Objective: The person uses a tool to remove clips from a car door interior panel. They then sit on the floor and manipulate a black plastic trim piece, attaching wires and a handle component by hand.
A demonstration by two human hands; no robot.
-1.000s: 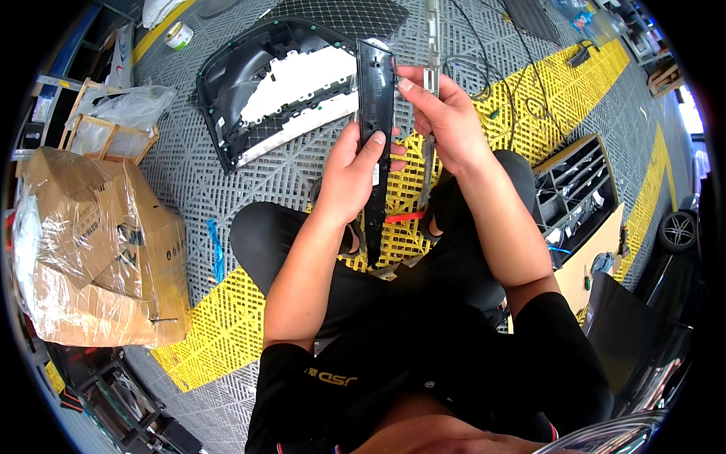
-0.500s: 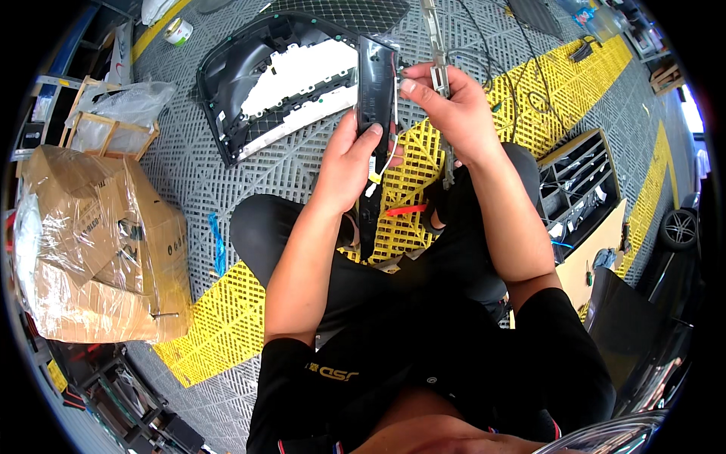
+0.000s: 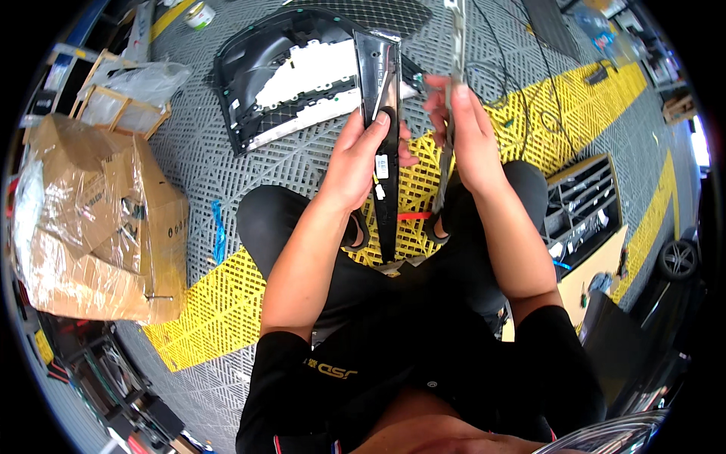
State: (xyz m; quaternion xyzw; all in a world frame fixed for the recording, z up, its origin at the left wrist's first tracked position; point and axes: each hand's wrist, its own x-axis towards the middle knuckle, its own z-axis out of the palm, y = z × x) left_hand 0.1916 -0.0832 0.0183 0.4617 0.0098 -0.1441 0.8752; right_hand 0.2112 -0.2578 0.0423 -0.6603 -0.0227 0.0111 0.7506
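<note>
My left hand (image 3: 352,163) is closed around a long, tapering black trim strip (image 3: 386,185), thumb on its face and fingers behind. The strip stands nearly upright between my knees. It carries a white label, and a thin white wire runs along its upper part. To its right, my right hand (image 3: 475,147) grips a long, thin grey strip (image 3: 457,41), with the thumb in front and fingers at the far side. A gap separates the right fingers from the black trim. The lower end of the grey strip reaches down near my right foot.
Beyond my hands lies a large black moulded panel (image 3: 246,64) with a white sheet. Left stands a wrapped cardboard box (image 3: 98,219); right, a black compartmented part (image 3: 582,200). Cables (image 3: 556,83) cross the grey and yellow grid floor. A red object (image 3: 414,216) lies between my feet.
My right fingers have moved away from the black trim's edge and farther along the grey strip. The black trim has turned slightly, with its wire now showing on the face. The view has shifted a little.
</note>
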